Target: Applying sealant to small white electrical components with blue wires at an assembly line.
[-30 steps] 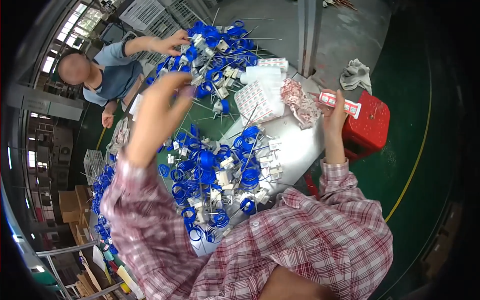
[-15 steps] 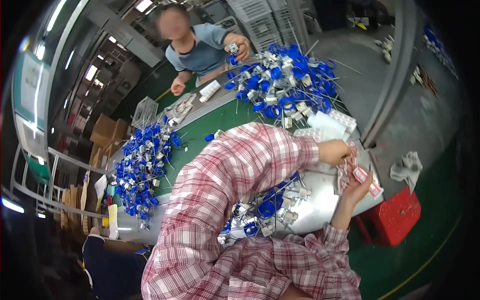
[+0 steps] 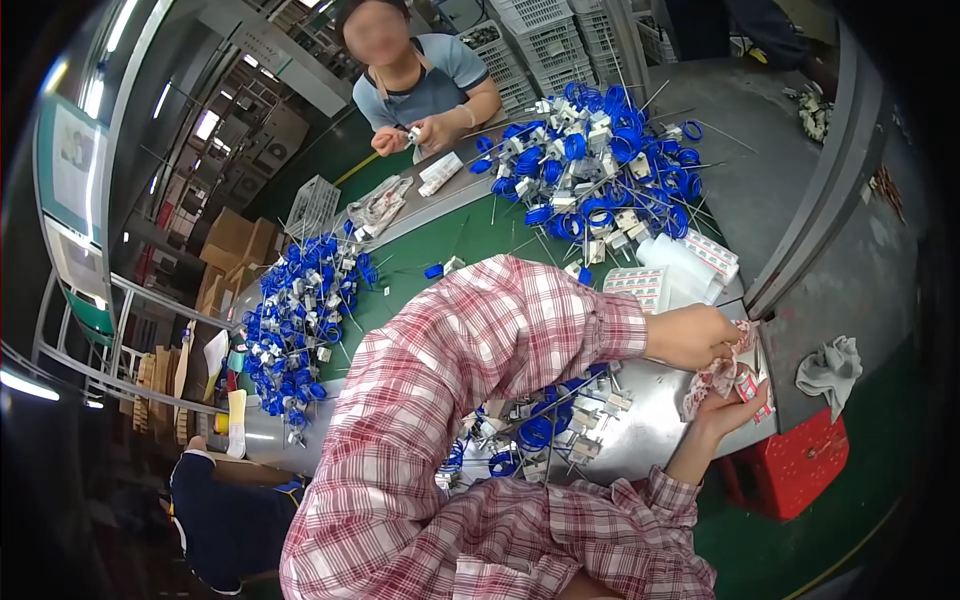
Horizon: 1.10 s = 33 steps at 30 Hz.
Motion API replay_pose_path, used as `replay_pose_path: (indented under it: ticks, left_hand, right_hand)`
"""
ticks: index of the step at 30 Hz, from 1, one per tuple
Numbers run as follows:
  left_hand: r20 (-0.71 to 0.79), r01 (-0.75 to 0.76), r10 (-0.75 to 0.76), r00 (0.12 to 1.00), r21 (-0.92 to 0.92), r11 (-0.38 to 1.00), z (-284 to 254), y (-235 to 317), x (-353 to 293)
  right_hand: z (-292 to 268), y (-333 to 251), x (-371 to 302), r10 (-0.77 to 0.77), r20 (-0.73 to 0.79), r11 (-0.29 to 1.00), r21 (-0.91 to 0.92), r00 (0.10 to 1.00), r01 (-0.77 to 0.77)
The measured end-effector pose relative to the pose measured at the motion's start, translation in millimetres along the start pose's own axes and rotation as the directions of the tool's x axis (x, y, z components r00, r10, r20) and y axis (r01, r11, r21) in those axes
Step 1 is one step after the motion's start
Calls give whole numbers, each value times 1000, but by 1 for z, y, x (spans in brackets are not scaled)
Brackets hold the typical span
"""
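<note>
My left hand [image 3: 690, 336] reaches across to the table's right end, its fingers closed on a crumpled red-and-white patterned piece [image 3: 712, 382], cloth or strip, I cannot tell which. Just below it, my right hand [image 3: 722, 412] is closed around a small white block with red print [image 3: 746, 386], its thumb lying along it. The two hands nearly touch. Under my left arm lies a heap of blue cable coils with white-grey metal parts [image 3: 540, 425]. Beyond my hands are a sheet of red-printed white labels [image 3: 638, 287] and a clear plastic roll [image 3: 680, 262].
Larger piles of blue coiled parts lie at the far right [image 3: 600, 165] and left [image 3: 300, 320] of the green-topped table [image 3: 420, 235]. A co-worker [image 3: 425, 90] handles a small part opposite. A red stool [image 3: 795, 465], grey glove [image 3: 830, 372] and metal post [image 3: 815, 190] are at the right.
My view has shifted, so the scene sits lower and further right. Both my hands have stayed close together over the printed pieces. The co-worker has brought both hands together around a part.
</note>
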<state>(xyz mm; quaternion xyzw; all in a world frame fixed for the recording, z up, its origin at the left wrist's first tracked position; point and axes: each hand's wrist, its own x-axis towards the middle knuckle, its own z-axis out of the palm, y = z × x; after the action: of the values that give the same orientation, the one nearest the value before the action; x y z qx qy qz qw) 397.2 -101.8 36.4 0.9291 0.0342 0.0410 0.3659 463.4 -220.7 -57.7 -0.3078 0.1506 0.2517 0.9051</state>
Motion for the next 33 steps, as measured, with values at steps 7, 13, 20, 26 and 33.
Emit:
replay_pose_path:
  ticks: [7, 13, 20, 26, 33]
  left_hand:
    - [82, 285, -288, 954, -547, 788, 6, 12, -6]
    - [106, 280, -266, 958, -540, 794, -1, 19, -7]
    - [-34, 109, -167, 985, -630, 769, 8, 18, -13]
    - [10, 182, -188, 982, -313, 932, -11, 27, -24]
    - [531, -37, -115, 839, 267, 963, -65, 31, -71]
  right_hand:
    - [-12, 1, 0, 10, 102, 998, 67, 995, -17]
    - [3, -1, -11, -5, 62, 994, 109, 998, -2]
    - [6, -4, -18, -5, 54, 989, 150, 999, -3]
    - [0, -30, -10, -69, 95, 985, 166, 993, 52]
    - [27, -56, -35, 16, 520, 971, 196, 854, -138]
